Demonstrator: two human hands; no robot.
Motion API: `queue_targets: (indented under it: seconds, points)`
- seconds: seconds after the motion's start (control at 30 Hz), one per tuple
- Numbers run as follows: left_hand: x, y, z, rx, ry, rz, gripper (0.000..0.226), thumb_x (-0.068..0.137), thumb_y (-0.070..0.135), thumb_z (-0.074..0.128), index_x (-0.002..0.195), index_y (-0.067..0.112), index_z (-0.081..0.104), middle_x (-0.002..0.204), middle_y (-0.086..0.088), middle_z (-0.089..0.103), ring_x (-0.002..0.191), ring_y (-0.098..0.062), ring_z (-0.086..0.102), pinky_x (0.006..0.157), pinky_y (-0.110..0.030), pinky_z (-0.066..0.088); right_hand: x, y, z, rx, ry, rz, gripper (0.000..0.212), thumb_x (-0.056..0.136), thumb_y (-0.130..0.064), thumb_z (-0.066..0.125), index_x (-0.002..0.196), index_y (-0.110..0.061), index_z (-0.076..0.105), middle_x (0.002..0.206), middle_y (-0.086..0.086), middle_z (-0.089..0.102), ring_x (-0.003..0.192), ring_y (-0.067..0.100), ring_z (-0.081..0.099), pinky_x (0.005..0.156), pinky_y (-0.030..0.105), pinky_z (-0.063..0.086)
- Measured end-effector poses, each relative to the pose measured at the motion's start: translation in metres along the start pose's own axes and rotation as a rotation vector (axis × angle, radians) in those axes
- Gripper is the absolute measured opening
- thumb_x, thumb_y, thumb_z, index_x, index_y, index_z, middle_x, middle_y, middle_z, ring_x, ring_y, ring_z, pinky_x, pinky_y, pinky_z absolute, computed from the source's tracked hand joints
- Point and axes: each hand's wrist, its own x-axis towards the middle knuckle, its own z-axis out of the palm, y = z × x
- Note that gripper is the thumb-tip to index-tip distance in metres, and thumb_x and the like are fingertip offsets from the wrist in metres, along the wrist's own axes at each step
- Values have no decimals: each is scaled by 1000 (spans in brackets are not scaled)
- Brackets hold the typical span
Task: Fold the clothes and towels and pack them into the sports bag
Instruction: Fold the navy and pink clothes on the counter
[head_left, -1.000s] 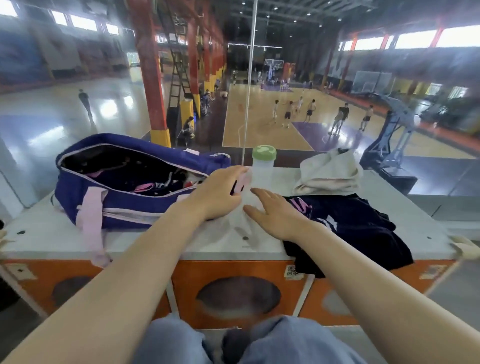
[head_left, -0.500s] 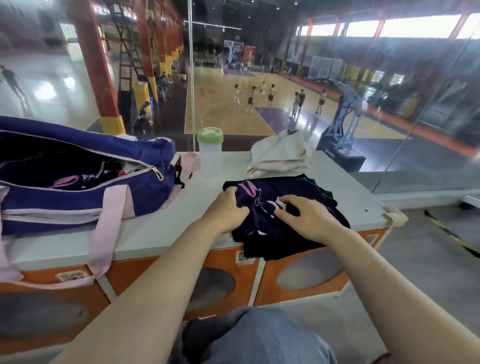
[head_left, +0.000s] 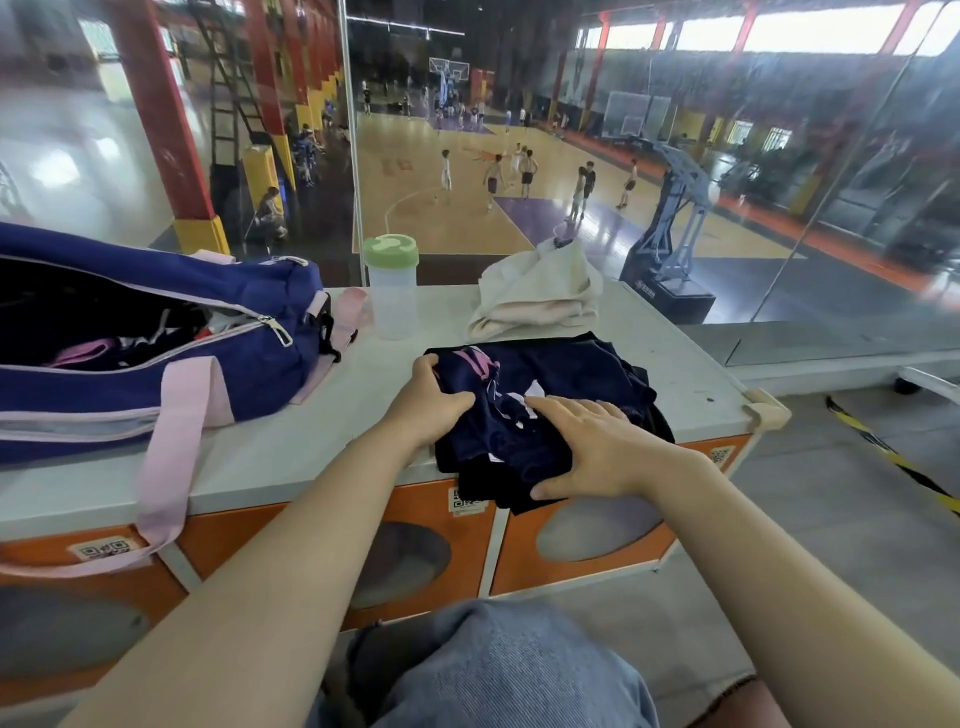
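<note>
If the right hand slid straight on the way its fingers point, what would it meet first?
The right hand points left across the navy garment; it would probably meet the left hand first, with the bag beyond.

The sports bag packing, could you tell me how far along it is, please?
Done: some clothing already lies in the open sports bag. In hand: left hand grips and right hand presses the navy garment. Left: the cream towel, unpacked.

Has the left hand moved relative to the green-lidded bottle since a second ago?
Yes. The left hand left its spot beside the bottle and came nearer and rightward, onto the navy garment.
</note>
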Motion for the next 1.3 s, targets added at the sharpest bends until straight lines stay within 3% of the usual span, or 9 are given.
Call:
queue_targets:
  seconds: [0.2,0.4,0.47,0.6,0.7,0.9,1.0,1.17,1.3]
  points:
    - [-2,5,3,-75,-1,103,62,88,13,54,144,25,31,131,-3,51,110,-21,55,98,-43,50,6,4,-9,19,44,-9,69,84,-39,57,147,-33,30,143,-6,49,128,23,47,107,43,34]
    - [2,3,4,-30,15,129,54,92,7,39,144,24,36,138,-3,47,108,-18,50,98,-35,46,12,8,-11,-41,50,-23,60,89,-38,57,145,-37,35,141,-8,52,125,22,51,102,40,41]
    - [4,-1,1,123,6,164,62,89,2,40,146,22,32,146,-8,39,120,-26,47,103,-38,42,16,11,-16,52,68,15,51,93,-39,53,142,-37,40,137,-5,57,122,22,54,99,38,44]
    - [2,-6,-5,550,-89,375,81,80,4,58,151,22,23,161,-3,1,146,-31,10,118,-41,23,27,12,-28,170,102,49,29,97,-34,51,124,-25,53,117,-1,63,110,24,58,86,32,42]
    - [0,-7,-7,691,-171,538,85,79,10,63,153,23,21,163,-3,-7,149,-24,-7,120,-40,9,34,15,-34,197,84,68,8,95,-34,51,98,-27,49,98,-5,61,96,22,58,80,34,42]
    - [13,-19,0,801,-114,733,69,81,31,61,146,19,41,161,4,19,150,-21,3,119,-48,13,34,16,-37,239,55,35,9,94,-32,52,86,-29,52,90,-8,61,88,14,58,79,31,43]
    - [13,-19,2,609,-176,669,69,75,35,51,143,24,46,155,7,35,149,-17,13,118,-47,18,31,17,-35,259,54,37,7,93,-33,53,87,-31,53,87,-10,61,84,11,57,73,27,42]
    - [10,-17,0,532,-297,493,66,85,33,61,147,25,40,158,-1,25,148,-16,11,119,-39,17,25,16,-29,239,65,14,16,93,-37,56,86,-42,43,82,-16,56,78,5,55,67,23,38]
    - [11,-16,5,607,-225,673,38,88,39,62,120,19,61,125,2,60,125,-17,45,105,-38,38,23,14,-23,285,106,22,8,94,-43,52,87,-41,49,85,-13,63,81,10,60,76,31,47]
